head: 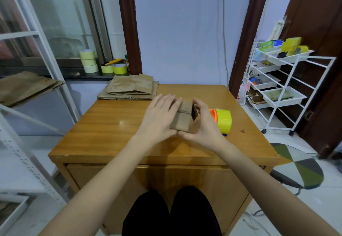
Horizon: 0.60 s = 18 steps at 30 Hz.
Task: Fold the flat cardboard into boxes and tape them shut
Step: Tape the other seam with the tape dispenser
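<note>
The small box (pixel 183 118) sits mid-tabletop (pixel 111 124) between both hands: left hand (pixel 159 117) pressing flat, right hand (pixel 204 123) cupping it (tape dispenser (pixel 223 120) just right, nearest that hand).

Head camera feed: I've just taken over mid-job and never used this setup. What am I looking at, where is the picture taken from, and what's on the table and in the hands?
There is no machine here. One wide-angle camera worn on a person's head looks forward and down, so the two bare arms reaching in from below are the wearer's own.

The left hand lies with straight fingers on the top flaps of a small cardboard box; the right hand curls round its right side. The box sits over the wooden table, not yet taped.

To the right of the box lies a yellow tape roll on an orange dispenser. At the far left corner is a stack of flat cardboard. Spare tape rolls stand on the window ledge behind.
</note>
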Available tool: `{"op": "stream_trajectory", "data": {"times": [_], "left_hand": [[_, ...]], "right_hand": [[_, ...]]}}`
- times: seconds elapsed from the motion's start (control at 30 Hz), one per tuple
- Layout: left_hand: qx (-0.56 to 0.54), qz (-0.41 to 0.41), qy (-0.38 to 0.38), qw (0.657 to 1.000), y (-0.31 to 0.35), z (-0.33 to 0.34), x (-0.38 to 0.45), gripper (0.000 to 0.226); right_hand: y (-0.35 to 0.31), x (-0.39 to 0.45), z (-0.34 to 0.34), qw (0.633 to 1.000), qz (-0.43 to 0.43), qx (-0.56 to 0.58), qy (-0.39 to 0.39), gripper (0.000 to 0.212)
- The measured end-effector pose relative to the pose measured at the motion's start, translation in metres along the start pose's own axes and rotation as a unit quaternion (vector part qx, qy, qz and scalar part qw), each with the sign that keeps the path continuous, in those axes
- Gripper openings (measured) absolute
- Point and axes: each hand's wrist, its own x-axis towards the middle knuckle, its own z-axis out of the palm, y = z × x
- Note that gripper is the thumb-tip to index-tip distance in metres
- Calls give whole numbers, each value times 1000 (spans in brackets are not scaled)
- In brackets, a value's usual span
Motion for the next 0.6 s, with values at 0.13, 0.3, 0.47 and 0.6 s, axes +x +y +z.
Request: {"op": "stream_trajectory", "data": {"times": [0.13,0.3,0.47,0.6], "left_hand": [[-199,-153,-20,968,-14,-9,-8,104],[-476,-284,-84,828,-26,6,-36,114],[-503,-303,-123,801,-23,26,-61,104],[-514,-301,-177,784,-26,36,-71,112]], "right_hand": [[10,2,-9,999,24,21,-20,117],[20,-4,-12,990,91,89,-65,116],[25,-9,-4,991,63,56,-106,92],[24,-5,-1,994,24,20,-100,68]]}}
